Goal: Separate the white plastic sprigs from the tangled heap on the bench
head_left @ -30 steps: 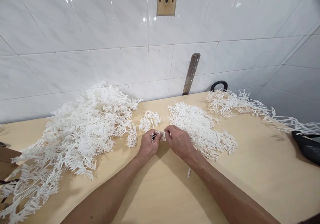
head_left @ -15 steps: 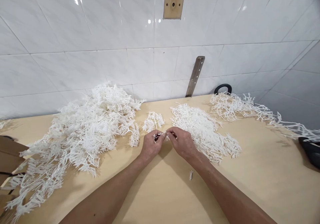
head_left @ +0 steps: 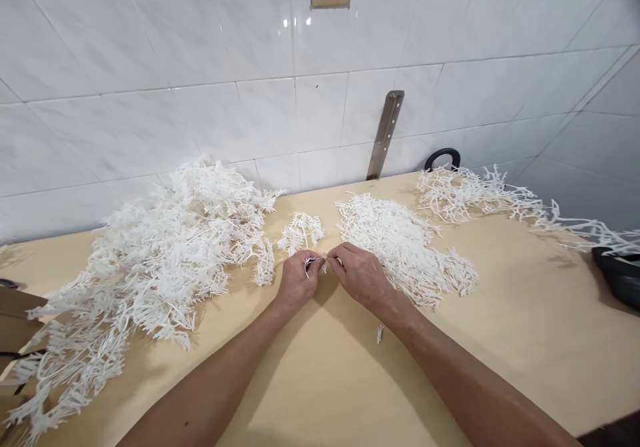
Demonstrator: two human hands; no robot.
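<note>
Fingers of the left hand [head_left: 299, 279] and right hand [head_left: 359, 272] pinch a small white sprig [head_left: 324, 265] between them, above the bench [head_left: 320, 380], just beside a loose white tuft [head_left: 301, 231].

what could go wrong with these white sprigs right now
The white piece pinched between left hand and right hand looks thin and might snap badly if pulled hard.

The right forearm passes close to the middle pile and the tiny loose bit, so a sweep could scatter either.
</note>
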